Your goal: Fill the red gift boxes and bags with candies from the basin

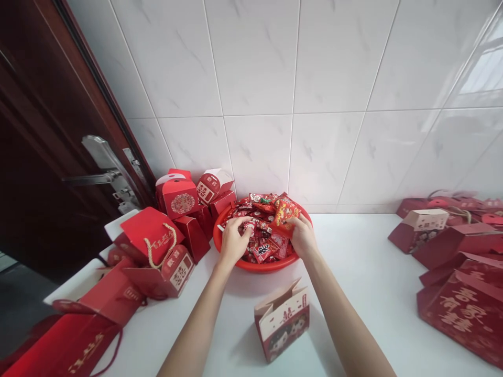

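A red plastic basin [257,268] stands against the wall, heaped with small wrapped candy packets [265,250], mostly red. Over its right side my right hand [303,236] pinches an orange-red candy packet [286,214] with gold print. My left hand [234,240] reaches in at the left side, its thumb and fingers curled together around a small red-and-white candy packet [248,225]. Between my forearms, in front of the basin, a cream-and-red paper gift box [283,325] stands upright with its top open. Cartoon figures are printed on its front.
Red gift boxes and bags [157,235], some with rope handles, crowd the left side near a dark door [35,131] with a metal handle [94,179]. More dark red boxes [459,309] are grouped at the right. Behind rises a white tiled wall [259,152].
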